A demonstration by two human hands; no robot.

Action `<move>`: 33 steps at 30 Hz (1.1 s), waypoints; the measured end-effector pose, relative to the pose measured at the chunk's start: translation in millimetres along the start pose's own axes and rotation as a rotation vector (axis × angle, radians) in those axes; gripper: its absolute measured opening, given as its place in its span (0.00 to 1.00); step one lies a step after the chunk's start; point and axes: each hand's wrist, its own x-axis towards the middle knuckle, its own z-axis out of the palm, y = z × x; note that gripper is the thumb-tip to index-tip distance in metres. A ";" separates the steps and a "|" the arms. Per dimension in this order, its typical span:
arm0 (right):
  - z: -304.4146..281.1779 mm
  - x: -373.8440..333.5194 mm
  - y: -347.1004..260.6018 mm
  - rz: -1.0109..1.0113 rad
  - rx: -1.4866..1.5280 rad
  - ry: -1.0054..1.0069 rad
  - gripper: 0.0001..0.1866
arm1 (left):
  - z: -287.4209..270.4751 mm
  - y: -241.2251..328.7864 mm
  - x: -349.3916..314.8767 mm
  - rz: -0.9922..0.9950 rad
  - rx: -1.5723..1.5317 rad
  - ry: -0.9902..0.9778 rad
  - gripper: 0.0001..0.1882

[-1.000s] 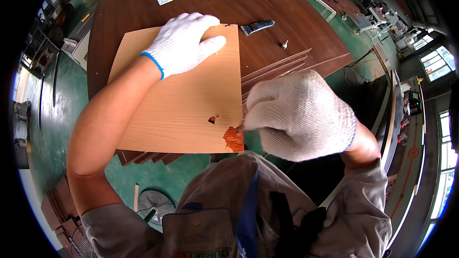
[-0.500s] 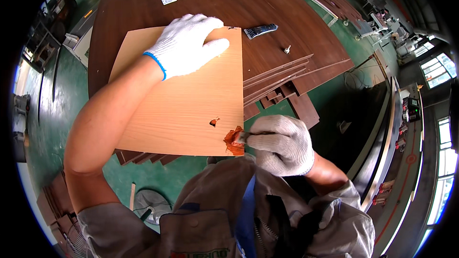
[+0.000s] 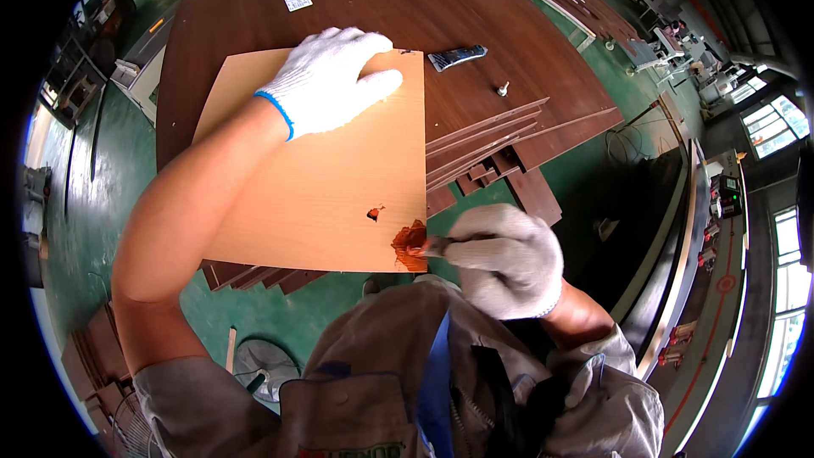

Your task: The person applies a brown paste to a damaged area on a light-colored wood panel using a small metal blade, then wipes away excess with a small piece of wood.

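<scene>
A light wood-grain board [image 3: 297, 195] lies on a stack of dark brown panels. My left hand [image 3: 331, 80], in a white knit glove with a blue cuff, rests flat on its far part with fingers spread. At the near right corner is a wet reddish-brown paste patch [image 3: 409, 242], with a smaller dab [image 3: 374, 214] beside it. My right hand [image 3: 506, 261], gloved and slightly blurred, is closed round what looks like a putty knife [image 3: 435, 246]. The tool's end meets the paste at the board's edge; most of it is hidden by the fingers.
Beyond the board, the dark panels [image 3: 365, 0] carry a crumpled dark tube [image 3: 458, 57], a small white-tipped piece [image 3: 504, 89] and a white label [image 3: 298, 2]. Stepped panel edges [image 3: 492, 140] jut out to the right. A round grey base [image 3: 265, 367] stands on the green floor.
My right hand has shifted slightly right, away from the board's edge, with the tool still in it. My left hand stays in place on the board. The whole view has moved a little.
</scene>
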 end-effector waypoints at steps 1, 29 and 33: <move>0.6 6.5 -2.0 -0.010 0.014 -0.056 0.16 | -4.2 0.5 -0.2 -0.008 -0.010 -0.003 0.28; -41.9 94.1 -28.0 -0.033 -0.284 -0.646 0.07 | 1.8 -1.0 -1.8 -0.010 0.040 0.032 0.29; -51.7 100.4 -26.6 0.037 -0.278 -0.705 0.08 | 2.5 -0.1 -0.4 -0.009 0.027 0.026 0.29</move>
